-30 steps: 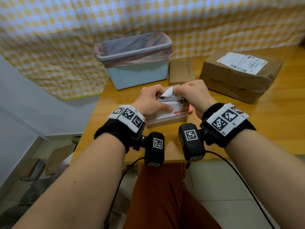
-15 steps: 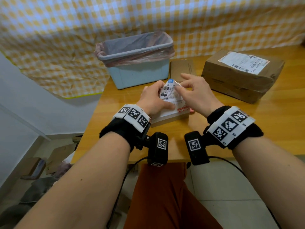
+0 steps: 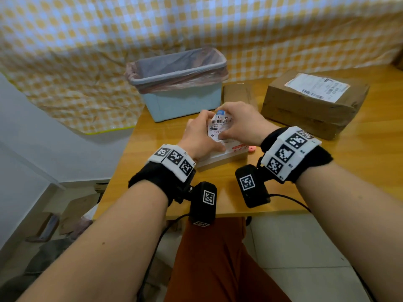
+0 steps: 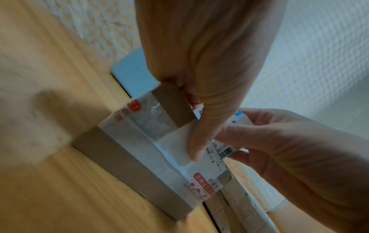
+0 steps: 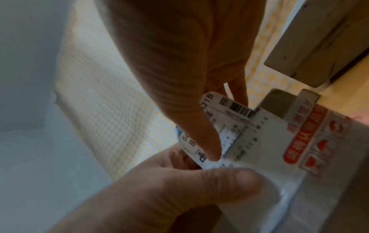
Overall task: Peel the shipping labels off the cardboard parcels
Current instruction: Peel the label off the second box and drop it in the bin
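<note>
A small cardboard parcel [image 3: 220, 159] with white tape and red print lies near the table's front edge. Its white shipping label [image 3: 219, 127] stands lifted off the top, still joined at its lower edge. My left hand [image 3: 201, 134] pinches the label's left side, thumb [image 4: 199, 138] on the white sheet, fingers behind. My right hand [image 3: 236, 125] pinches the label [image 5: 225, 119] from the right, thumb [image 5: 201, 138] on the printed face. A bigger brown parcel [image 3: 314, 105] at the right carries a flat white label [image 3: 317, 86].
A light-blue bin [image 3: 181, 99] lined with a plastic bag stands behind the small parcel. A flat cardboard piece [image 3: 237, 94] lies between the bin and the big parcel. A small pink thing [image 3: 252, 148] lies right of the small parcel. A checked cloth hangs behind the wooden table [image 3: 327, 171].
The label has come up further from the small parcel. My right hand went from spread fingers to a curl over the label's top; my left hand kept its hold.
</note>
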